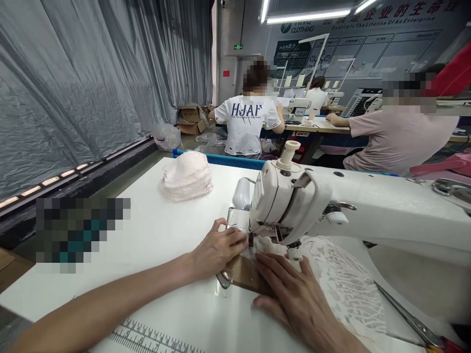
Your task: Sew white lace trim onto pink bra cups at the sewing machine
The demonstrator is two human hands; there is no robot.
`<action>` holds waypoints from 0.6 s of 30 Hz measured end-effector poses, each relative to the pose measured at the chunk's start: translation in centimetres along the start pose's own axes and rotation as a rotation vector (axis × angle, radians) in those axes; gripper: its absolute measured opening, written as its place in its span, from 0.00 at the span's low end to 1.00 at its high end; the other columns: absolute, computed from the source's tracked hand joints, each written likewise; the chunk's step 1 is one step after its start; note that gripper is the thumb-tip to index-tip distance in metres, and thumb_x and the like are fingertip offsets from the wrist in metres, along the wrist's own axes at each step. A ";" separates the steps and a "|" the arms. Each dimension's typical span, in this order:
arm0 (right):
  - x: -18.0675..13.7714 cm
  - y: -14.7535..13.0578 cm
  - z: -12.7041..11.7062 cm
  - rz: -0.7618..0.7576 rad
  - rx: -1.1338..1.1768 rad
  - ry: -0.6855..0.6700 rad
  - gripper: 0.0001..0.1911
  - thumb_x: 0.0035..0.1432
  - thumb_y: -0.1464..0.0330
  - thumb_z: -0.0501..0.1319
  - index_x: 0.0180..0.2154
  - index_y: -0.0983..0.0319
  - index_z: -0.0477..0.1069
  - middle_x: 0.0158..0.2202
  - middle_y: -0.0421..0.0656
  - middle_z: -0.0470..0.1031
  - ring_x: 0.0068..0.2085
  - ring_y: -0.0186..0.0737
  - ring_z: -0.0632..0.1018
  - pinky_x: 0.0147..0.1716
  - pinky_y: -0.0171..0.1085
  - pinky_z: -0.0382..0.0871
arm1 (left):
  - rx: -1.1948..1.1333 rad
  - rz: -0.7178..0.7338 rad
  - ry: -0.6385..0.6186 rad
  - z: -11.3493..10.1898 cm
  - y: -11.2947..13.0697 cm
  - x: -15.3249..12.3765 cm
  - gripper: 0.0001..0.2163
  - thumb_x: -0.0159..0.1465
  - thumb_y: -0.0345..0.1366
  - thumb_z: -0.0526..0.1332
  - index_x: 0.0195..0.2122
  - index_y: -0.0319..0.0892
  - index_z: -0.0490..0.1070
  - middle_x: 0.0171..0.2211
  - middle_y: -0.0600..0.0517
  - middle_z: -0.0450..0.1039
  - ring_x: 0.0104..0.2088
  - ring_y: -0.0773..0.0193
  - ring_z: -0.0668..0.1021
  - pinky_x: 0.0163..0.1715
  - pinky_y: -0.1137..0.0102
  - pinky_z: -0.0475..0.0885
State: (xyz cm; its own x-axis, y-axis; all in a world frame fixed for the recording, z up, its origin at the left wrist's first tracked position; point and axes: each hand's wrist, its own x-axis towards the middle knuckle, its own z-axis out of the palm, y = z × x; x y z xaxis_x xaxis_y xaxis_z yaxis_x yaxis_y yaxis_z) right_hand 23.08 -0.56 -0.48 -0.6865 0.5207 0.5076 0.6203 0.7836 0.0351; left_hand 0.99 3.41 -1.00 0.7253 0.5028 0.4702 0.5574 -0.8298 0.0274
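Observation:
My left hand is beside the needle of a white sewing machine, its fingers bent and pressed together at the edge of a thin white cloth piece. The thumb is hidden below. To the right of the needle, my right hand lies palm down with fingers stretched out, their tips at the same cloth, which runs under the machine head. Most of that cloth is covered by my hands and the machine. White lace fabric spreads beneath the machine arm, beside my right hand.
A stack of white cloth pieces sits on the white table, toward its far edge. Scissors lie at right, near the lace. A printed ruler scale runs along the near edge. Ahead, other people sit at sewing machines.

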 end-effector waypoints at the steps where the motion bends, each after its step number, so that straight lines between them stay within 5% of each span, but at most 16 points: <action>1: 0.0 0.0 0.0 0.009 -0.007 0.001 0.25 0.65 0.52 0.47 0.43 0.64 0.71 0.44 0.49 0.77 0.40 0.45 0.77 0.46 0.47 0.53 | 0.009 -0.026 -0.006 0.0 0.0 -0.1 0.15 0.63 0.21 0.48 0.48 0.40 0.64 0.47 0.47 0.72 0.47 0.63 0.72 0.50 0.59 0.51; 8: 0.1 0.1 1.1 0.130 -0.086 0.008 0.24 0.66 0.56 0.46 0.50 0.67 0.66 0.47 0.55 0.74 0.36 0.47 0.76 0.43 0.49 0.56 | 0.031 -0.119 0.032 0.3 0.0 -0.5 0.15 0.60 0.20 0.50 0.47 0.38 0.64 0.47 0.45 0.71 0.48 0.60 0.72 0.47 0.58 0.53; 12: 0.4 0.1 0.9 0.220 -0.017 0.009 0.17 0.67 0.63 0.47 0.43 0.65 0.70 0.42 0.51 0.76 0.35 0.45 0.76 0.41 0.48 0.59 | 0.004 -0.148 0.042 -0.3 0.5 -0.6 0.15 0.63 0.21 0.48 0.48 0.38 0.64 0.47 0.44 0.71 0.49 0.60 0.71 0.48 0.58 0.53; 15: 0.7 0.0 -1.1 0.170 0.265 -0.095 0.15 0.66 0.70 0.47 0.36 0.61 0.72 0.38 0.47 0.77 0.36 0.41 0.76 0.38 0.43 0.64 | -0.079 -0.223 0.004 -1.9 1.8 -1.1 0.14 0.64 0.29 0.54 0.51 0.40 0.63 0.51 0.43 0.68 0.53 0.56 0.67 0.49 0.56 0.54; 18: 0.5 -0.2 -3.8 0.186 0.738 -0.268 0.12 0.65 0.66 0.51 0.38 0.59 0.72 0.40 0.45 0.76 0.42 0.41 0.76 0.39 0.39 0.69 | -0.304 -0.278 -0.135 -3.8 4.0 -2.0 0.26 0.57 0.43 0.64 0.55 0.45 0.62 0.51 0.45 0.68 0.55 0.52 0.64 0.50 0.55 0.57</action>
State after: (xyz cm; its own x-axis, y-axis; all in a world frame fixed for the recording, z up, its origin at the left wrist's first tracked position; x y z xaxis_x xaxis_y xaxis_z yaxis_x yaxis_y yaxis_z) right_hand 24.05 -1.80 3.06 -0.7223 0.6550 0.2221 0.3873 0.6491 -0.6547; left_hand 0.23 -1.86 1.56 0.6221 0.7274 0.2895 0.6089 -0.6820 0.4051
